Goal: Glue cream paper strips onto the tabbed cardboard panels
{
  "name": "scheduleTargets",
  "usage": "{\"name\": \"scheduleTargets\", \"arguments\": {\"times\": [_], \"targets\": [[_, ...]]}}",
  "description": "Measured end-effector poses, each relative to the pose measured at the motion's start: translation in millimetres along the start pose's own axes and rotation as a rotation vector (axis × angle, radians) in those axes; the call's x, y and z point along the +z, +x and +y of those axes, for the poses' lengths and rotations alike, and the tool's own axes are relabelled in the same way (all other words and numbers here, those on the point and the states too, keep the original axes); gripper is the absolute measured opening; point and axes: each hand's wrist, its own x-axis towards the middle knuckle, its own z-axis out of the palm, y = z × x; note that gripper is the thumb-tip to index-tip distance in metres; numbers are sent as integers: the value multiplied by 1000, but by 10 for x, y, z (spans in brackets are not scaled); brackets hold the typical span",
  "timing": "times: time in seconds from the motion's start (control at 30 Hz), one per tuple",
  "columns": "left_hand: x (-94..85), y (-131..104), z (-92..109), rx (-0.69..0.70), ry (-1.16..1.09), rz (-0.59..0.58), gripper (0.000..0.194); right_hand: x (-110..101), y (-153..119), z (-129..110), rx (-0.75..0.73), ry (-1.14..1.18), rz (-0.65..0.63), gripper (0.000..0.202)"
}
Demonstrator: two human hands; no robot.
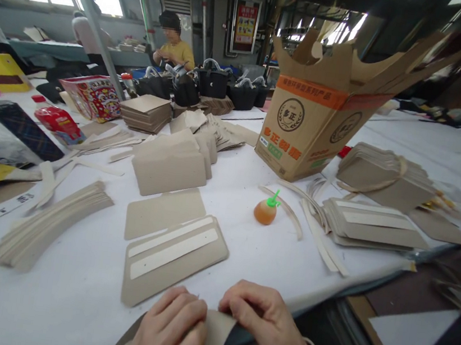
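Note:
At the table's near edge, my left hand (176, 326) and my right hand (264, 324) are both closed on a grey-beige cardboard piece (218, 332). The left fingers curl over its left part, and the right fingers pinch its upper right corner. Much of the piece is hidden under the left hand and below the picture. Just beyond lies a rounded cardboard panel (197, 264) with two pale strips on it. Behind that is a plain cardboard panel (166, 212). A small orange bottle with a green tip (265, 211) stands farther right.
A fanned bundle of strips (54, 223) lies left. Stacked panels (372, 225) sit right, near the table edge. A tall open carton (306, 114) stands behind, beside more loose panels (173, 159). A person in a yellow top (181, 47) sits behind black bags (212, 82).

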Motion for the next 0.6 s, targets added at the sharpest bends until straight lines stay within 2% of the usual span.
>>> {"name": "scheduleTargets", "arguments": {"times": [0.1, 0.23, 0.27, 0.37, 0.4, 0.53, 0.6], "targets": [[-36, -27, 40, 65, 62, 42, 31, -17, 22, -5, 96, -35, -84, 14], [0, -75, 93, 80, 79, 42, 30, -48, 51, -51, 164, -72, -193, 18], [29, -99, 106, 72, 76, 62, 31, -52, 56, -64, 165, -85, -206, 19], [147, -191, 140, 12, 45, 236, 37, -49, 68, -88, 142, -166, -234, 21], [184, -222, 150, -3, 27, 262, 37, -45, 73, -91, 127, -199, -247, 21], [276, -309, 175, 1, -8, 207, 33, -60, 110, -92, 42, -295, -350, 24], [298, -345, 186, -17, -16, 236, 33, -88, 146, -94, 20, -288, -428, 24]]}}
